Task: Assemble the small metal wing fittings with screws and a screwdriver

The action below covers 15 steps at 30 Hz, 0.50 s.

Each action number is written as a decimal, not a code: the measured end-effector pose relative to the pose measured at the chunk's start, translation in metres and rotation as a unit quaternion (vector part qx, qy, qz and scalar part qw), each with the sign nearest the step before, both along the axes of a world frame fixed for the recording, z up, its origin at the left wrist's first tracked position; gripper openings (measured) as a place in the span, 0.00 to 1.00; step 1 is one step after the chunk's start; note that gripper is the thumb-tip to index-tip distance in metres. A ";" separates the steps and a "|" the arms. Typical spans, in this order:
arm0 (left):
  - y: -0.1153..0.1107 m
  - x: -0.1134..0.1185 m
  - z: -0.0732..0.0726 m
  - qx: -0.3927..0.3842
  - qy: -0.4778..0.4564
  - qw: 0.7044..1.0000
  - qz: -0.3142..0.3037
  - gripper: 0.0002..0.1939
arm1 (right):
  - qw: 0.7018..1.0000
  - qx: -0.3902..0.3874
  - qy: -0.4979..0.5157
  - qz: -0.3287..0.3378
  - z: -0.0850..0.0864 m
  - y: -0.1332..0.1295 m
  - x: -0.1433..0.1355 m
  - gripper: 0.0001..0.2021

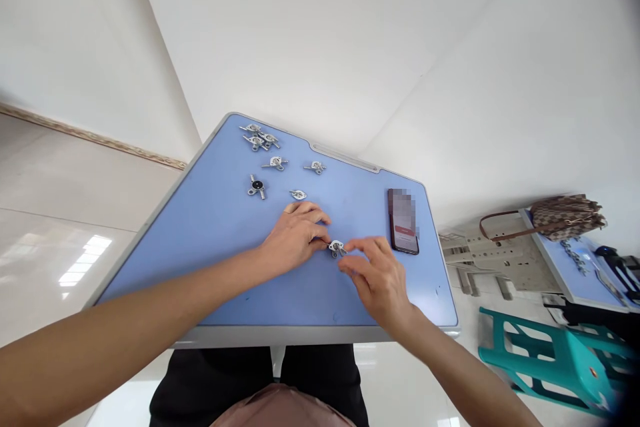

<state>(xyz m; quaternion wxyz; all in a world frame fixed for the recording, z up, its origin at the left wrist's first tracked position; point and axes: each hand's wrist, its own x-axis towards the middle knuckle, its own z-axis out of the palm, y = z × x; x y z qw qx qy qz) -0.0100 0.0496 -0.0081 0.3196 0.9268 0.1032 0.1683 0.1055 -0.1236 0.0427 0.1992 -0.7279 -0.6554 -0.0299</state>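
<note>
A small silver metal fitting (pixel 337 248), with an oval plate and short arms, is on the blue desk (pixel 215 280) between my two hands. My left hand (pixel 300 233) pinches its left end between thumb and fingers, the palm low over the desk. From the other side, the thumb and index finger of my right hand (pixel 377 273) close around its right end. A little beyond my left hand lies a flat oval metal plate (pixel 298 194). Farther left is a metal fitting with a round black centre (pixel 257 185).
Similar fittings (pixel 276 163) lie toward the back, with several grouped near the far left corner. A phone (pixel 404 221) rests on the right of the desk. To the right are teal stools (pixel 545 353) and another desk holding a checkered bag (pixel 567 217). White walls border the back.
</note>
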 end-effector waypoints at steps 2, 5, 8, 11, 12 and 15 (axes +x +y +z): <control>0.000 0.000 0.000 0.001 -0.001 1.000 0.001 0.06 | 0.999 -0.013 0.044 0.004 -0.001 0.019 0.011 0.09; 0.000 -0.001 0.001 -0.001 -0.004 1.000 -0.003 0.08 | 0.990 -0.069 0.119 0.022 -0.006 0.037 0.024 0.07; 0.000 -0.001 0.001 -0.010 -0.017 1.000 -0.003 0.08 | 0.979 -0.111 0.172 0.018 -0.008 0.043 0.029 0.07; 0.000 -0.001 0.000 -0.012 -0.028 1.000 0.000 0.09 | 0.967 -0.155 0.204 0.002 -0.005 0.047 0.031 0.07; 0.000 -0.001 0.000 -0.013 -0.029 1.000 0.002 0.09 | 0.962 -0.172 0.213 -0.004 -0.004 0.049 0.032 0.06; 0.000 0.000 -0.001 -0.014 -0.026 1.000 0.005 0.09 | 0.941 -0.221 0.258 -0.016 0.000 0.058 0.034 0.04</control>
